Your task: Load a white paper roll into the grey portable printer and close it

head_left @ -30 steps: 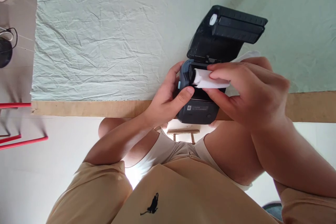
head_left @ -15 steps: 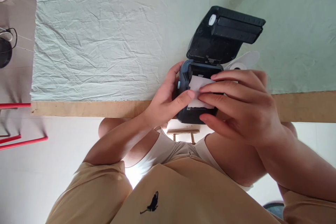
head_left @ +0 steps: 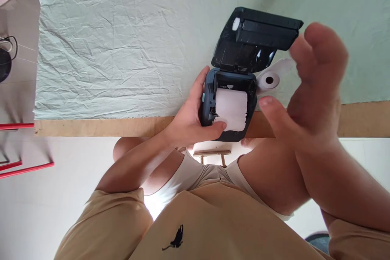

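A small black label printer [head_left: 209, 93] is held at the table edge by my left hand [head_left: 191, 118], its fingers along the left side and its thumb over the front. Its hinged lid [head_left: 243, 50] is raised and tilts away to the right. In the compartment lies white paper [head_left: 231, 107] with a ragged lower edge, and my left thumb presses on its front end. My right hand [head_left: 317, 85] is beside the lid's right corner, thumb spread from curled fingers. Its fingertips are at the lid's edge; whether they touch it I cannot tell. Nothing is gripped in it.
A second white paper roll [head_left: 269, 80] with a loose tail stands just right of the printer. Wrinkled pale green cloth [head_left: 115, 48] covers the table, with a bare wooden edge [head_left: 106, 127] in front. Red metal legs [head_left: 27, 168] stand on the floor at left.
My right hand has left the paper and moved up and right to the lid's corner. The paper in the compartment is now uncovered. My left thumb has slid slightly down toward the front.
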`<state>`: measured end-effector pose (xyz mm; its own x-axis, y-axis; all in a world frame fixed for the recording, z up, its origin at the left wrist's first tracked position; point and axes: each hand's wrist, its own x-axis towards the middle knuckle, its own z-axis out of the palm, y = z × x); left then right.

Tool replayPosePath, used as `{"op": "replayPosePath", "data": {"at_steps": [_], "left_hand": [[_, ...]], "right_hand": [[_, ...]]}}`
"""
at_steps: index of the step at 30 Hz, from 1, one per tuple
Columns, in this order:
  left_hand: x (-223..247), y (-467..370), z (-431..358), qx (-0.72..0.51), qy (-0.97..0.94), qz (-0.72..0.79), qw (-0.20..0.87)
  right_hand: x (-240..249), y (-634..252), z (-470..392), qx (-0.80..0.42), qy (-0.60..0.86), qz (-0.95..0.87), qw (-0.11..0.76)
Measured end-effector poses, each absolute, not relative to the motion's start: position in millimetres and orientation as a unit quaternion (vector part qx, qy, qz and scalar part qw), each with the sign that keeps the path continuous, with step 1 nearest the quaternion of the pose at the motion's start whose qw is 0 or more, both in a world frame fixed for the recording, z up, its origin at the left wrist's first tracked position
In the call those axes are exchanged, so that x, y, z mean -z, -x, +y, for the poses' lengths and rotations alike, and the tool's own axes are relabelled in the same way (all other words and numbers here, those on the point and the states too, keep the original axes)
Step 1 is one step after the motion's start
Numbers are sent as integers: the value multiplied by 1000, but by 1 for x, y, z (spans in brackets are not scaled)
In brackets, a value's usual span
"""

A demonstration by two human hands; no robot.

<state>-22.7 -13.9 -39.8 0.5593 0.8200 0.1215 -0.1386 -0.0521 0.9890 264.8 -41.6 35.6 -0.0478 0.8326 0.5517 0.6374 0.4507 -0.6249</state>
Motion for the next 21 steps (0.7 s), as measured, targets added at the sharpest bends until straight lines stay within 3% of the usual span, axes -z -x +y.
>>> {"op": "replayPosePath", "data": {"at_steps": [10,16,21], "left_hand": [[56,29,-9,-394,-640,222,621],[24,21,-13,-405,-568,298,651],[7,16,-13,-404,-558,301,660]], "right_hand": [[-31,-269,-43,-48,525,-763,375],[-28,-258,-42,4,464,-795,391],[-20,-248,-45,1,492,-799,346]]}}
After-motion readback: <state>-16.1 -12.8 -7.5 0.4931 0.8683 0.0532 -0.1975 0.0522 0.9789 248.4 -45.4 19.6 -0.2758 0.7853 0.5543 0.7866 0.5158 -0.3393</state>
